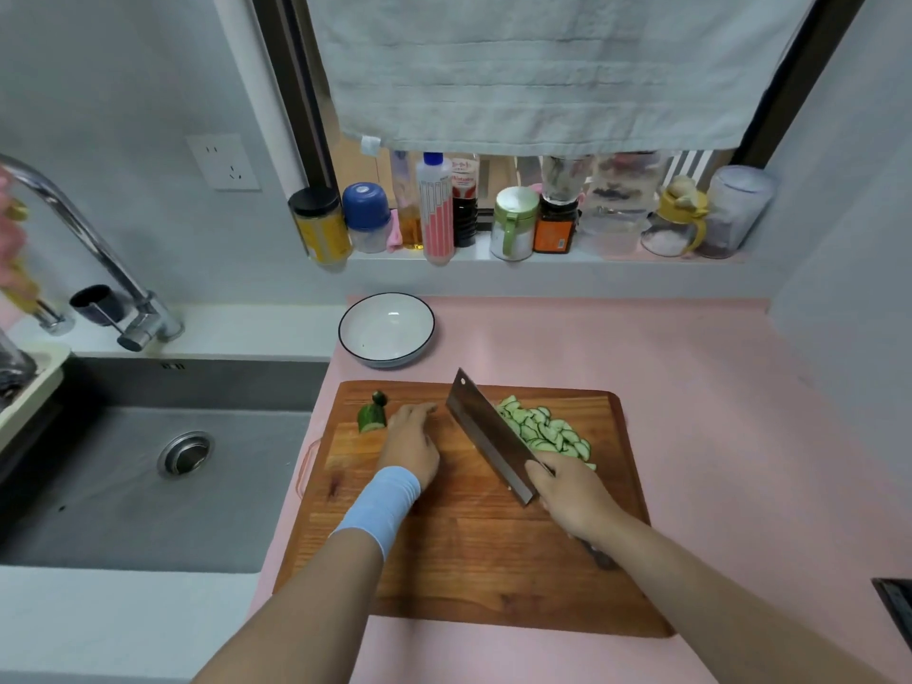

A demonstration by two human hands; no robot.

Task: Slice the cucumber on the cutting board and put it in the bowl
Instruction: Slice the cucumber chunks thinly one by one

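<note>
On the wooden cutting board (459, 560), the right hand (572, 496) clenches a cleaver (493, 436), blade pointing toward 11 o'clock. Cucumber slices (543, 429) pile at its 2 o'clock. The left hand (412, 441) rests loose-fingered on the wood, grasping nothing; a cucumber stub (371, 417) lies at its 10 o'clock. The bowl (386, 328) stands beyond, toward 11 o'clock.

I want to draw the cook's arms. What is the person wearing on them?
Only one thing: a light blue fabric band around the left wrist. The left hand and right hand wear no gloves, and no sleeves show on either forearm.
</note>
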